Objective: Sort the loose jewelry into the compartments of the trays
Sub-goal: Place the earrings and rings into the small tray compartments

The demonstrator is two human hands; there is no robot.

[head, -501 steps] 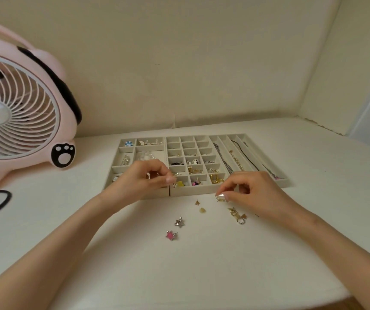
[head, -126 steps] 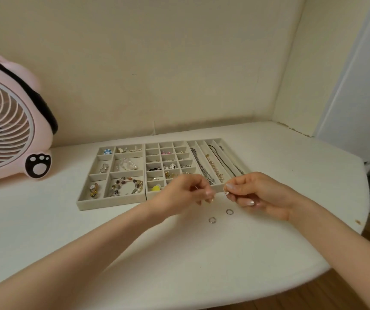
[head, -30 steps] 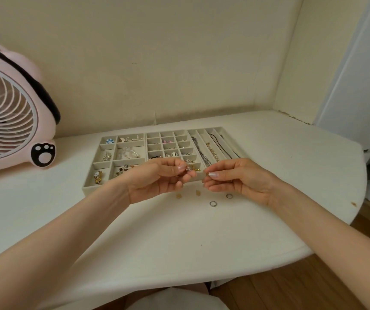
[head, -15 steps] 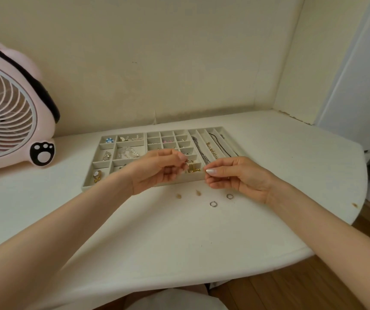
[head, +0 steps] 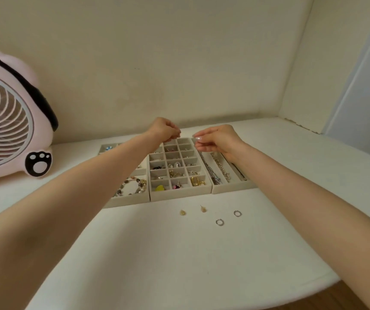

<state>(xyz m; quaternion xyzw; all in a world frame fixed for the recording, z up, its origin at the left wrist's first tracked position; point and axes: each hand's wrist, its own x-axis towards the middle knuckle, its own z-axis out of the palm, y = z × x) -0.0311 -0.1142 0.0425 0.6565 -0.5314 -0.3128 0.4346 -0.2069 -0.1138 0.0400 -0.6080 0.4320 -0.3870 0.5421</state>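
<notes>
On the bench [head: 179, 253], the left tray [head: 126, 202] holds a beaded bracelet [head: 132, 186], the middle tray [head: 179, 196] earrings [head: 196, 181] in small cells, and the right tray [head: 233, 189] chains [head: 220, 168] in long slots. Over the middle tray's far edge the left grip [head: 166, 130] is curled and the right grip [head: 217, 139] narrow, fingertips pinched; what either holds cannot be told. Two gold studs [head: 182, 212] and two silver rings [head: 219, 222] lie loose just near the trays.

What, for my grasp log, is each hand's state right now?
Left hand: fingers curled over the trays; cannot tell if it holds anything.
Right hand: fingertips pinched together; cannot tell what, if anything, is between them.
</notes>
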